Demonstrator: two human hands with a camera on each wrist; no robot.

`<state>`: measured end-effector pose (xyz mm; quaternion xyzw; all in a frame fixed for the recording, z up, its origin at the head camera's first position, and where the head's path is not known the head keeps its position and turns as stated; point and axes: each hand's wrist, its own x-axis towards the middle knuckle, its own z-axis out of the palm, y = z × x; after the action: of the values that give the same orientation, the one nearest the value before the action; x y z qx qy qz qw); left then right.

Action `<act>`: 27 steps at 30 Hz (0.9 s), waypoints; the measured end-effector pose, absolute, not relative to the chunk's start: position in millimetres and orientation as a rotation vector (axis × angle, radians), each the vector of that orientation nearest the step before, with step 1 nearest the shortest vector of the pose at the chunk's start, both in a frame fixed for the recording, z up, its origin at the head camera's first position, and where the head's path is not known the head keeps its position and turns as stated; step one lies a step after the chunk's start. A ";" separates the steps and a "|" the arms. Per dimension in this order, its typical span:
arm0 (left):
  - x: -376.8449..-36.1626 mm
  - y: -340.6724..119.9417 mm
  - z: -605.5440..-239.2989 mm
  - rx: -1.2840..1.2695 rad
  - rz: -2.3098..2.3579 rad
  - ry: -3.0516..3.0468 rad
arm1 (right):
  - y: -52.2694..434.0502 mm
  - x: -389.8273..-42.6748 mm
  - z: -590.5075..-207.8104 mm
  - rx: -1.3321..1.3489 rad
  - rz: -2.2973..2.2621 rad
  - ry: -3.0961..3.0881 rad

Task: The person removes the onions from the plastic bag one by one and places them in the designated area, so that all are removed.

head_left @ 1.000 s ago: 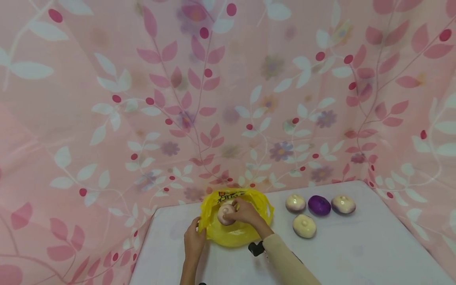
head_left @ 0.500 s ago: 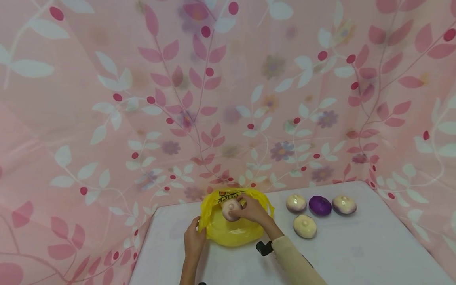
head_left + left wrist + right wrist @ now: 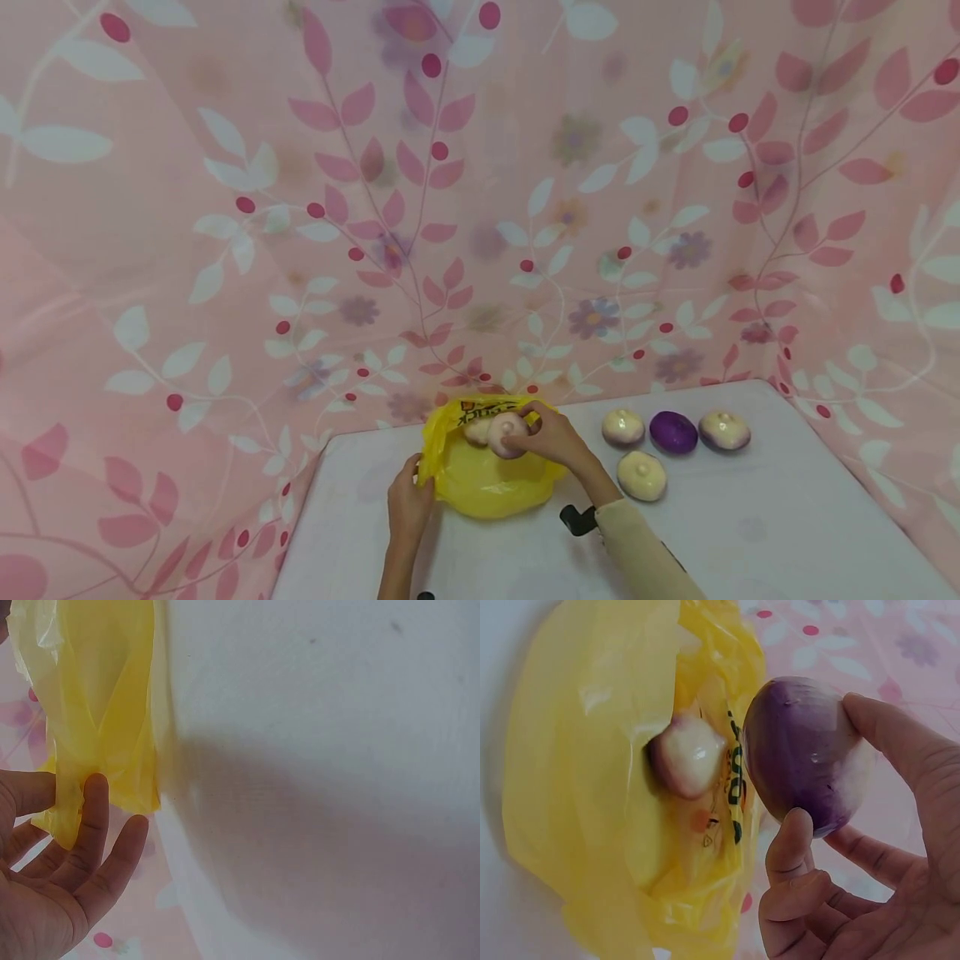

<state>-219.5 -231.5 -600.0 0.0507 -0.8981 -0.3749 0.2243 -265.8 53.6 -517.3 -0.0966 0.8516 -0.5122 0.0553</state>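
Head view: high, facing forward and down, far off; pink leaf-print cloth backdrop fills most of frame. Left wrist view: close, along white tabletop. Right wrist view: close. All three share crumpled yellow plastic bag

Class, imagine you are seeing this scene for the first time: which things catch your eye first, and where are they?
The yellow bag lies at the table's back left. The left hand pinches its near edge, and the right hand holds a purple-and-white turnip over its mouth; another turnip sits inside. To the right, four turnips lie loose, one dark purple.
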 end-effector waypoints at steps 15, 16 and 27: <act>-220.3 -231.5 -601.6 0.149 -1.035 -2.483 | 80.9 -261.2 -517.2 -0.215 -1.547 2.639; -220.3 -231.6 -601.8 0.150 -1.035 -2.485 | 83.1 -260.9 -517.3 -0.207 -1.549 2.639; -219.3 -230.5 -600.7 0.137 -1.034 -2.468 | 111.0 -254.7 -515.5 -0.164 -1.582 2.639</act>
<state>-219.3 -230.5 -600.7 0.0499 -0.8966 -0.3757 0.2290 -254.7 111.0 -515.5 -0.0533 0.8560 -0.5133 0.0303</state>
